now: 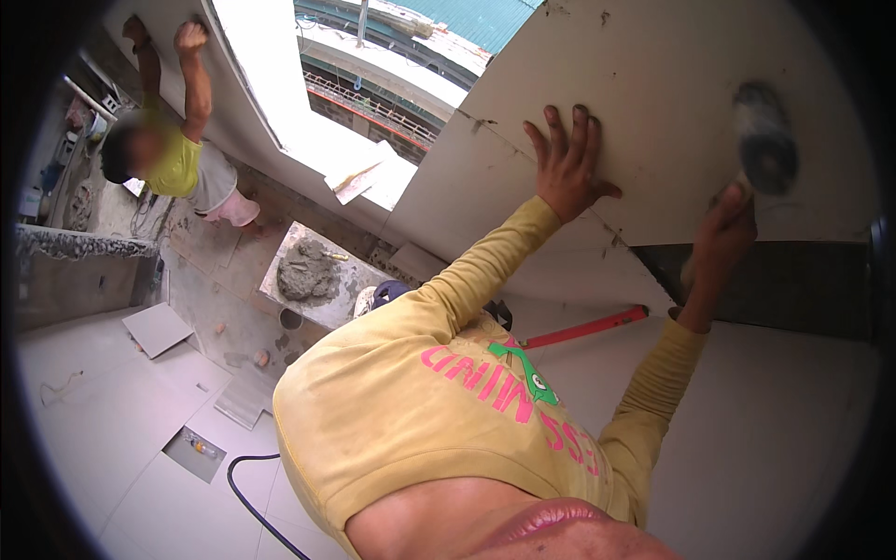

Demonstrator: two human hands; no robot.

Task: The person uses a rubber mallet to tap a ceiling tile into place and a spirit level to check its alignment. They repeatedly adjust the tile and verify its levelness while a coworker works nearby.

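Note:
My left hand (571,166) lies flat with fingers spread on a large pale wall tile (653,103). In my right hand (723,224) is the handle of a mallet (767,140), whose dark, dusty head is smeared by motion. The mallet head is over the same tile, right of my left hand; I cannot tell whether it touches the surface. Below the tile's lower edge is a dark uncovered strip of wall (775,287).
A red level (588,327) lies below my hands. Grey mortar (308,271) sits on a board (347,301) at left. Another person (177,168) stands at far left, arms raised to the wall beside a window opening (373,103). A loose tile (157,329) and a black cable (245,499) lie lower left.

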